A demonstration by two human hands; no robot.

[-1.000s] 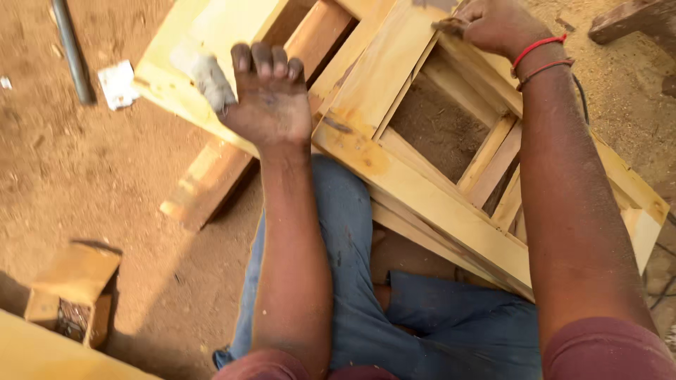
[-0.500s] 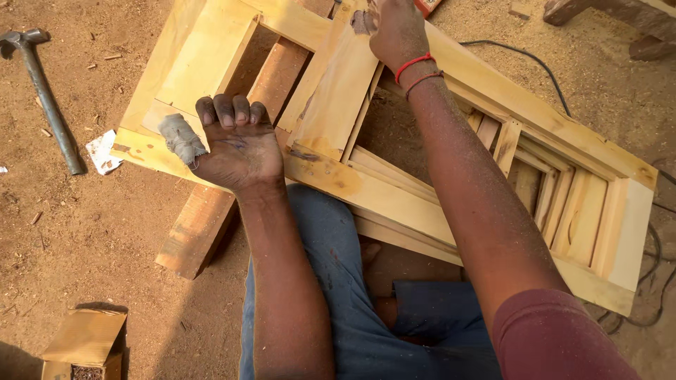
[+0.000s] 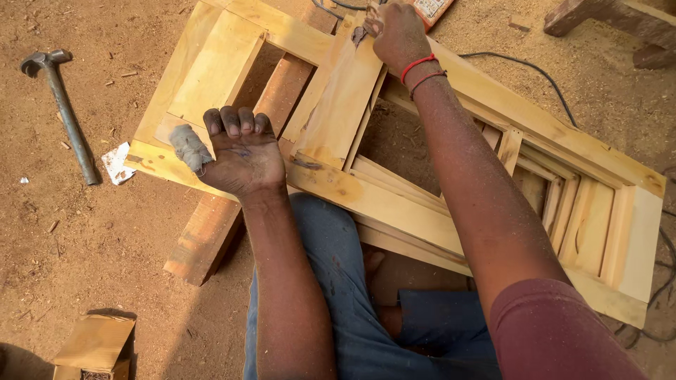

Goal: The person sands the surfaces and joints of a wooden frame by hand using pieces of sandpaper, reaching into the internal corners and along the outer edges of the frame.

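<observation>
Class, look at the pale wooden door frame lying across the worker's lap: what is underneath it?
Under the door frame show a reddish plank, blue trousers and sawdust-strewn ground through its open gap. Whatever lies beneath its solid panels is covered.

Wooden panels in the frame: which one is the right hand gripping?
The tilted, loose panel in the frame's middle; the right hand grips its top end. The far-left panel lies flat, untouched.

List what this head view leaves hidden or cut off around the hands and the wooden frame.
- Right hand: fingertips curled over the loose panel; anything held is hidden.
- Left hand: its palm covers the frame rail.
- Flat printed object: cut by the top edge.
- Cable: end hidden behind the frame.
</observation>
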